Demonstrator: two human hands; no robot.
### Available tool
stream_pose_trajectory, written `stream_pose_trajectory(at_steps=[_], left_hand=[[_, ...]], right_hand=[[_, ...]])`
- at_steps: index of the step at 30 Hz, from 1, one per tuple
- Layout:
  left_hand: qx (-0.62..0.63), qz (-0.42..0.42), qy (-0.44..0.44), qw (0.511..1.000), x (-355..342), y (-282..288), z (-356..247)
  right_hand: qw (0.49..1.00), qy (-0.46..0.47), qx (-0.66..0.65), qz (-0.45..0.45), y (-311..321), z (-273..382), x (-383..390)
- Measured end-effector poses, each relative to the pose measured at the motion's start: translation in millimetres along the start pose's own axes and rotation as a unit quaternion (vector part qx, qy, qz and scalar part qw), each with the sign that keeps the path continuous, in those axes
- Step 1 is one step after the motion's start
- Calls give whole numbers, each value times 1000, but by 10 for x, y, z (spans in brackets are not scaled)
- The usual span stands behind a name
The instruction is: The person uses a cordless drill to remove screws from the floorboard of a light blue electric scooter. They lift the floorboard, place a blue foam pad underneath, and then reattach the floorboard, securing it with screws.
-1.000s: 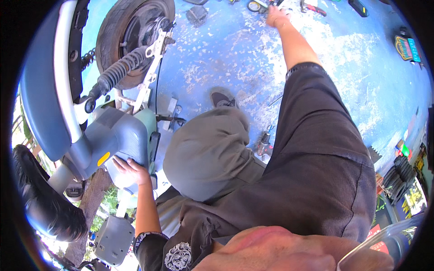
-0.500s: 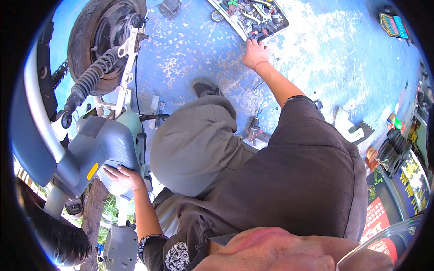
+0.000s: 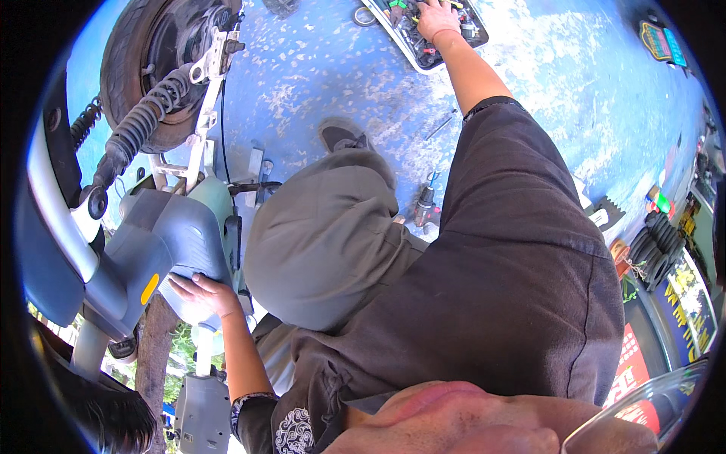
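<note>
My left hand lies with fingers stretched out against the grey plastic body panel of an electric scooter on my left. Reaching far forward, my right hand is over a shallow tool tray with a pale rim. Its fingers look spread among the tools, though the top edge of the head view partly cuts them off. Several loose hand tools fill the tray, and something with a yellow handle shows beside the fingertips. Nothing held is visible in either hand.
The scooter's wheel and coil shock absorber are at the upper left. A cordless drill lies on the blue floor beside my knee, with a thin rod farther off. A roll of tape sits left of the tray.
My right hand has moved forward from the tray's near edge to over the tools inside it. My left hand stays on the scooter panel. The view has shifted slightly.
</note>
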State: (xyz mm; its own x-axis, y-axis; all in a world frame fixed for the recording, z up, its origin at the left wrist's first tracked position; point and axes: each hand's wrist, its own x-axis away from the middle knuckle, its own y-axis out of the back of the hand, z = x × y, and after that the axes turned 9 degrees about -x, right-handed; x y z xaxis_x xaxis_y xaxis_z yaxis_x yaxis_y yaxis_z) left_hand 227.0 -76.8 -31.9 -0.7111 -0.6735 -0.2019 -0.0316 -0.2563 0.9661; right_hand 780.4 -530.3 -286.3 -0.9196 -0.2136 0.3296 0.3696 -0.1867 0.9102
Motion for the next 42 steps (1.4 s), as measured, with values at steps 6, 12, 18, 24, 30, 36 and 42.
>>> stream_pose_trajectory(at_steps=[6,12,18,24,30,36,42], left_hand=[[14,-9,-14,1000,-47,8,-29],[4,-9,-8,1000,-33,-24,-1],[0,-29,-24,999,-57,-41,-8],[2,-31,-17,999,-42,-34,-30],[1,-17,-3,1000,-13,-36,-7],[10,-9,-6,1000,-45,-49,15],[21,-12,-7,1000,-84,-85,-1]], right_hand=[[991,-1,-26,-133,-212,177,-30],[975,205,83,-19,-115,291,-87],[986,87,137,-30,234,-247,43],[987,94,119,-43,302,-519,265],[989,28,113,-96,42,-434,245],[991,97,69,-58,-47,-189,-165],[995,61,-16,-83,-691,145,-76]])
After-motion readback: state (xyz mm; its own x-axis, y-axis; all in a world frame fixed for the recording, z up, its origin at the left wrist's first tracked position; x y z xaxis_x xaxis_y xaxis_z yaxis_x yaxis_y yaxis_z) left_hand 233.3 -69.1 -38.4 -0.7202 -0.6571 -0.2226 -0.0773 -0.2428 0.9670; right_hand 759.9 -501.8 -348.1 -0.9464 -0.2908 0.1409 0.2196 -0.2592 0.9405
